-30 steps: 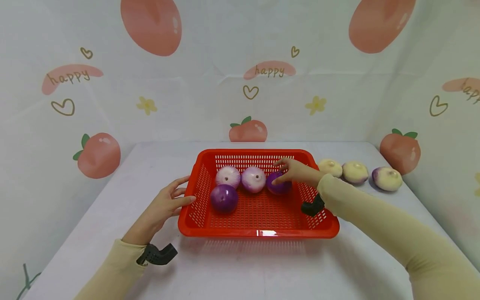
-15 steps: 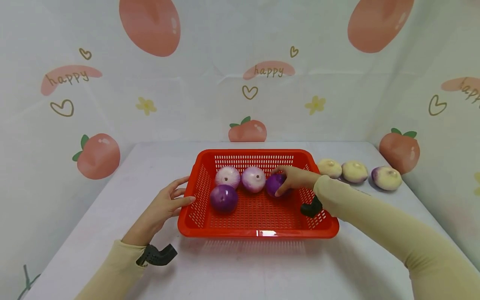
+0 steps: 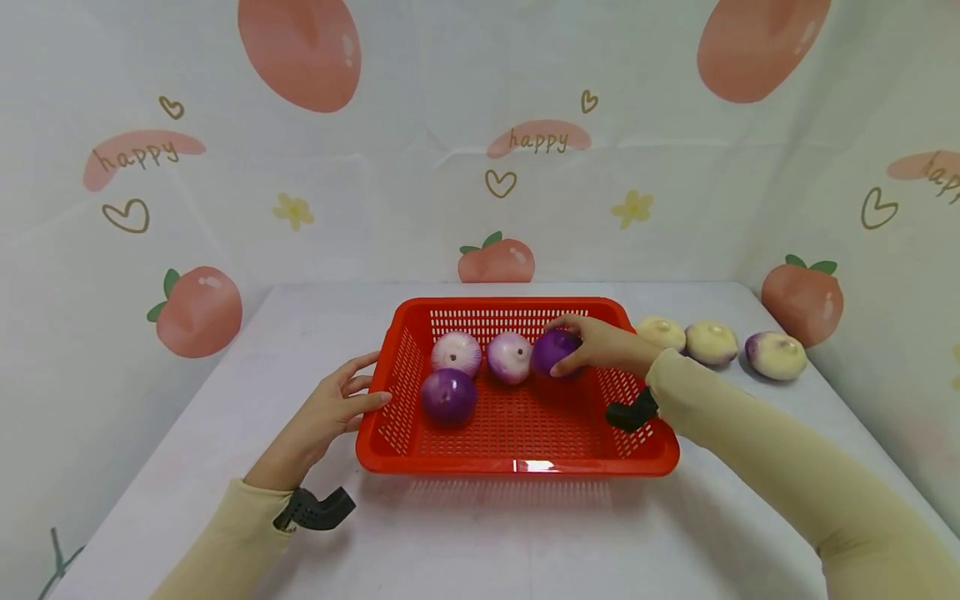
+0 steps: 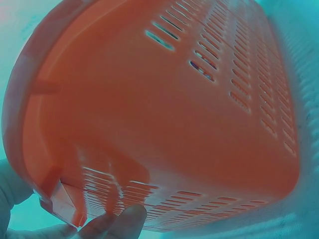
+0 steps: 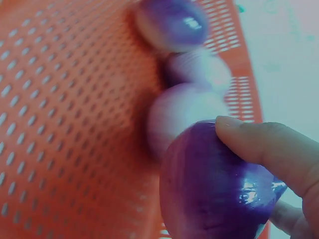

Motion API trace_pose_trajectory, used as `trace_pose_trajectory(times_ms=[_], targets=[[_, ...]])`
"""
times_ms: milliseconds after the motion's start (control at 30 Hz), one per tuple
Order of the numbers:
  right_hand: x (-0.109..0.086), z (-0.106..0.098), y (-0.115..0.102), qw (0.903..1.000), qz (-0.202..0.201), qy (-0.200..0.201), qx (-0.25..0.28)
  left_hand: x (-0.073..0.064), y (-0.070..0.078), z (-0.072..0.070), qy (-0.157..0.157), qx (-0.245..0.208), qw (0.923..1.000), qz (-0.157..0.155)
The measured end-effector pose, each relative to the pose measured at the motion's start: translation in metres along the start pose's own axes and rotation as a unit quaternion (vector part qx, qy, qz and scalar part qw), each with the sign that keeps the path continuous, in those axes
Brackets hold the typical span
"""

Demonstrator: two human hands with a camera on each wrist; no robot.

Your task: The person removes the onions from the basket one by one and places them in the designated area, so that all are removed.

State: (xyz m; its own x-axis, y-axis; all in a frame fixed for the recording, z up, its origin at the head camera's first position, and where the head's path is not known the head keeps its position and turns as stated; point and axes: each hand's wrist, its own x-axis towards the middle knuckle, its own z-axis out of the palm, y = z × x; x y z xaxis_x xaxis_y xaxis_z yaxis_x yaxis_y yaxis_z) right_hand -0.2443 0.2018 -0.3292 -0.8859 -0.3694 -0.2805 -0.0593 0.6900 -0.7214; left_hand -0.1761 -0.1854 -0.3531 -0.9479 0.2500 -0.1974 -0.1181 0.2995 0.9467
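A red plastic basket (image 3: 480,467) with slotted walls stands in the middle of the table. My left hand (image 3: 326,410) grips its left rim, thumb on top; in the left wrist view the fingertips (image 4: 130,219) lie against the basket's outer wall. Inside, at the back right, my right hand (image 3: 603,346) holds a dark purple onion (image 3: 551,352) between thumb and fingers. Close beside that onion is a pale purple-white onion (image 3: 510,358). Further left sit a white-striped onion (image 3: 456,352) and, in front of it, another dark purple onion (image 3: 448,397).
Three cream-coloured onions with purple patches, a left one (image 3: 662,332), a middle one (image 3: 711,343) and a right one (image 3: 776,356), lie on the white table (image 3: 480,542) right of the basket. A printed cloth (image 3: 405,200) hangs behind and along the sides.
My right hand has closed round the dark purple onion and raised it slightly. The pale onion beside it has turned a little to the right. My left hand stays on the rim.
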Motion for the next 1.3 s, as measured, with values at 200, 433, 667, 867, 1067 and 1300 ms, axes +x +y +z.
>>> trace_pose_trajectory(times_ms=[200, 433, 667, 867, 1067, 1300], targets=[[-0.017, -0.015, -0.012, 0.9984, -0.030, 0.027, 0.039, -0.001, 0.000, 0.000, -0.001, -0.003, 1.0000, -0.001], [-0.040, -0.035, -0.023, 0.9926, -0.056, 0.061, 0.089, -0.001, 0.001, 0.000, 0.001, -0.003, 1.0000, -0.003], [-0.065, -0.057, -0.019, 0.9870, -0.035, 0.096, 0.124, 0.000, 0.000, 0.000, 0.000, -0.002, 1.0000, -0.002], [-0.085, -0.068, -0.004, 0.9838, -0.031, 0.127, 0.122, 0.001, 0.000, 0.000, 0.003, 0.001, 1.0000, -0.001], [-0.102, -0.076, 0.017, 0.9781, -0.006, 0.166, 0.126, 0.001, -0.001, 0.001, 0.006, 0.003, 1.0000, -0.001], [-0.115, -0.082, 0.048, 0.9746, 0.018, 0.194, 0.110, 0.001, -0.001, 0.001, 0.009, 0.002, 1.0000, -0.003]])
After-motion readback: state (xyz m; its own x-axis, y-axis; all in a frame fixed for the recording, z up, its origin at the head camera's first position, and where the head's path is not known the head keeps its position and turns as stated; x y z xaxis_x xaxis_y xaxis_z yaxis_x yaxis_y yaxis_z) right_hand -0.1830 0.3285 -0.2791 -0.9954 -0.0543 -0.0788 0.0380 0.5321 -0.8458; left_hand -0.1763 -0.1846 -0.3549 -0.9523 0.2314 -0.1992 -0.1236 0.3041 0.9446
